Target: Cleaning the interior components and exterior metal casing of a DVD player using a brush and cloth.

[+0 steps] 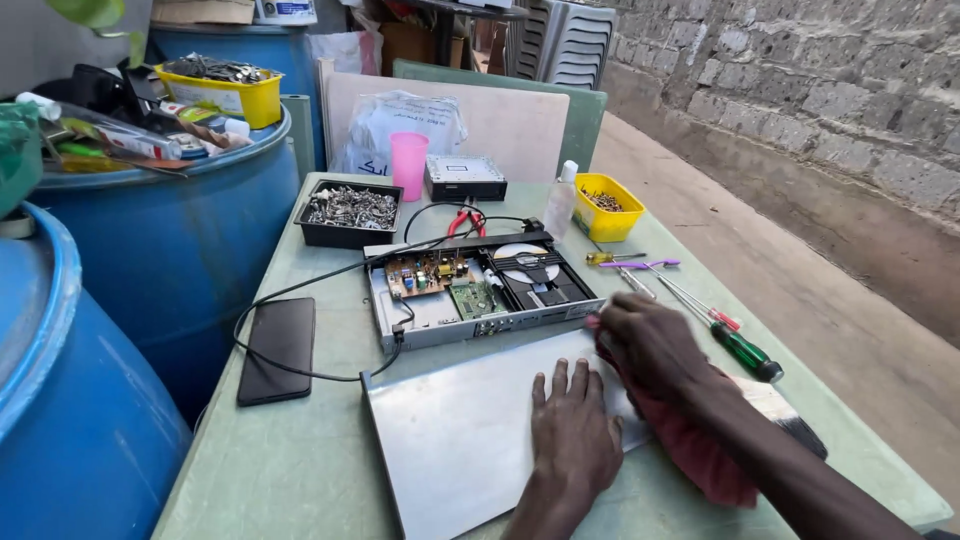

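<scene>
My left hand point(573, 430) lies flat, fingers together, on a bare grey metal cover panel point(455, 440) at the near edge of the green table point(300, 470). My right hand point(655, 345) presses a red cloth point(690, 450) against the panel's far right corner. Just beyond the panel sits an opened disc player point(480, 285), its green circuit boards and disc tray exposed, with a black cable running off to the left.
A black phone point(277, 347) lies left of the panel. Screwdrivers point(720, 335) and a brush point(790, 415) lie to the right. Farther back stand a black tray of metal parts point(350, 212), a pink cup point(408, 165), a yellow tub point(607, 207) and red pliers point(465, 220). Blue barrels point(170, 250) crowd the left.
</scene>
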